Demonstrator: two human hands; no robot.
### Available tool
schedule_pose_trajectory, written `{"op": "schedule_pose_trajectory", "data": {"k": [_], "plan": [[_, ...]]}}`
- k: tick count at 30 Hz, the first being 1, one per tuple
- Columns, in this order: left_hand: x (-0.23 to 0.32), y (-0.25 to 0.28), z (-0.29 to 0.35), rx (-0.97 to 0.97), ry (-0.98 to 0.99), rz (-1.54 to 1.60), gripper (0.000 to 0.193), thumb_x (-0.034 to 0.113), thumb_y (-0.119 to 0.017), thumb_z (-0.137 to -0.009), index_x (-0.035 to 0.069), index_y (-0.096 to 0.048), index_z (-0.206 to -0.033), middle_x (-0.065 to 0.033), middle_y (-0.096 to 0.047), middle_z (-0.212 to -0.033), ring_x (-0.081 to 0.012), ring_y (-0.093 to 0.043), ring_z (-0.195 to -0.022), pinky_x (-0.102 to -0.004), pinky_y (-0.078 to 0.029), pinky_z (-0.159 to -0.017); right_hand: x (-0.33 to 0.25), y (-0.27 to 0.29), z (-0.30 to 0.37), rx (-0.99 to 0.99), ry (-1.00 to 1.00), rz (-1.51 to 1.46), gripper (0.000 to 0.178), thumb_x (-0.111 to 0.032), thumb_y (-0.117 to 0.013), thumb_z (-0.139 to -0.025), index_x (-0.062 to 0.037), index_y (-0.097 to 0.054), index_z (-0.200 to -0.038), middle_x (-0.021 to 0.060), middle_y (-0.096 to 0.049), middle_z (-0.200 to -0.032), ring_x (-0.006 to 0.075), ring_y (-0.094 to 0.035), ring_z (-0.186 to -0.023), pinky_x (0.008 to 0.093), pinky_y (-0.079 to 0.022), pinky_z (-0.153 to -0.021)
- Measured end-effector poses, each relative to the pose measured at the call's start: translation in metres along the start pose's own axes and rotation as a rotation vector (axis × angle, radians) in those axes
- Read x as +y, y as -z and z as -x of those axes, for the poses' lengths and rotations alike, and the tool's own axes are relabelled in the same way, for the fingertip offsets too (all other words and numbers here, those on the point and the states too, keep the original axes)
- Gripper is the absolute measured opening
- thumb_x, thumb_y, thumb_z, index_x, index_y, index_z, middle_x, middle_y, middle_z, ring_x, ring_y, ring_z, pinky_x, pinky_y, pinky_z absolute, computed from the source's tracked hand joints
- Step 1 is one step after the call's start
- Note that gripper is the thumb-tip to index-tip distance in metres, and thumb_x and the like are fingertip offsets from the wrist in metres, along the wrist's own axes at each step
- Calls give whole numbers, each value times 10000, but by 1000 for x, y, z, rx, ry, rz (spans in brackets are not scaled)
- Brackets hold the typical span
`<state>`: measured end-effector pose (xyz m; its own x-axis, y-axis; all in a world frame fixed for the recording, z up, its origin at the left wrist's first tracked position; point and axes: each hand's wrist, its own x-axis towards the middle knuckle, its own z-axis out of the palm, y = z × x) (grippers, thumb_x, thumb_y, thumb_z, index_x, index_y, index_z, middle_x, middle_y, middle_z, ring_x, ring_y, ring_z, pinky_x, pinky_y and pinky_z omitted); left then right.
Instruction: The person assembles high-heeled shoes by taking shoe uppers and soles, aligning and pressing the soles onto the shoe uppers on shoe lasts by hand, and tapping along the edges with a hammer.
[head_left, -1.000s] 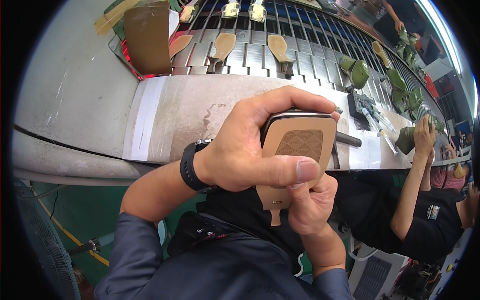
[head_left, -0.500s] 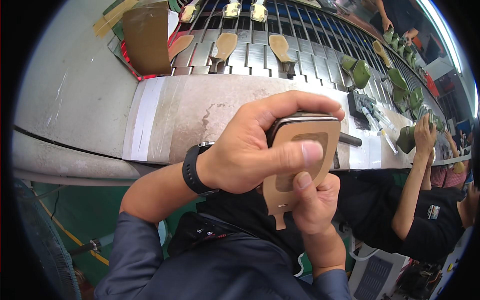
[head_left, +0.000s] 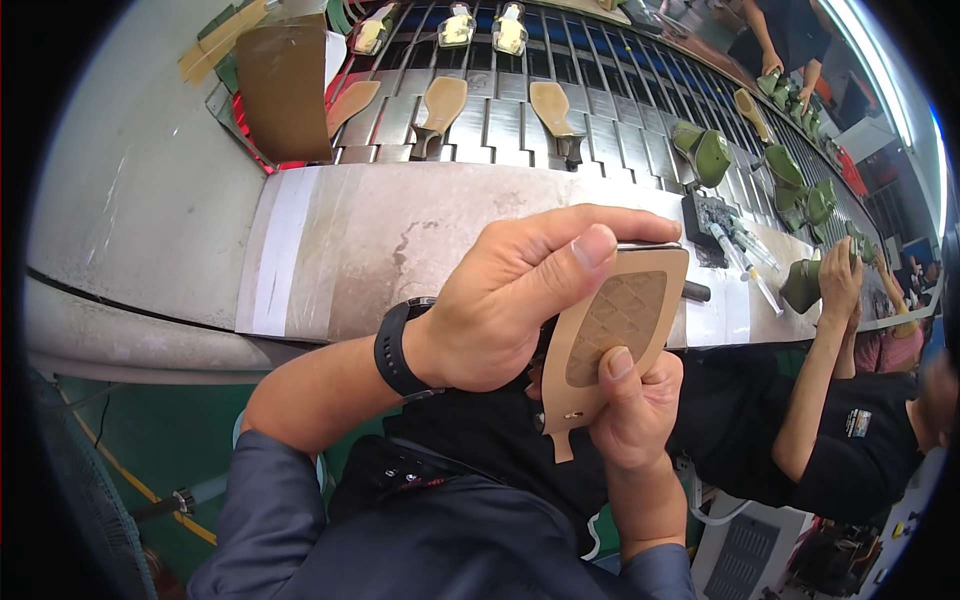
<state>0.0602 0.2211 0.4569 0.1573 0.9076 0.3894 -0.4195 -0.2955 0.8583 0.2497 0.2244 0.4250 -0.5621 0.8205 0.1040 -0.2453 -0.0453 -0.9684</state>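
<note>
A tan shoe sole (head_left: 660,290) with a brown textured panel and a narrow tab at its lower end stands tilted before me, its underside facing me. Something dark shows in part behind it, mostly hidden. My left hand (head_left: 500,300) is curled round the upper left side, fingers over the top edge, and its thumb is lifted off the panel. My right hand (head_left: 638,410) grips the lower right part with the thumb on the panel's edge; its other fingers are mostly behind.
Ahead of the pale worktop (head_left: 420,260) runs a slatted metal conveyor (head_left: 500,110) carrying several heeled soles (head_left: 445,100) and green shoes (head_left: 705,155). Syringes (head_left: 755,265) and a black box (head_left: 705,215) lie to the right. A co-worker's arm (head_left: 825,360) holds a green shoe nearby.
My left thumb has lifted from the panel and moved up, uncovering the textured panel. The sole has turned slightly. My right hand keeps its grip.
</note>
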Motion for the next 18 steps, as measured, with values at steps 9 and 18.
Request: {"op": "schedule_pose_trajectory", "data": {"k": [9,18], "plan": [[-12,27,-26,-127,53,113,707,523,-367,-1125,-77,-547,-1453,-224,-589,-1484,-266,-605,-1339,-390,-477,-1141,-9,5,-8,-11,-49,-196,387,-237,-544,-1102,120,-679,-1170,217,-763,-979,270,-768,-811,377,-648,-742],[-12,32,-31,-118,-67,-221,623,443,-486,-1112,-61,-542,-1473,-188,-610,-1475,-232,-608,-1333,-362,-483,-1121,-14,4,-16,60,-30,-90,376,-228,-517,-1113,106,-690,-1118,194,-761,-923,242,-765,-762,345,-641,-682]]}}
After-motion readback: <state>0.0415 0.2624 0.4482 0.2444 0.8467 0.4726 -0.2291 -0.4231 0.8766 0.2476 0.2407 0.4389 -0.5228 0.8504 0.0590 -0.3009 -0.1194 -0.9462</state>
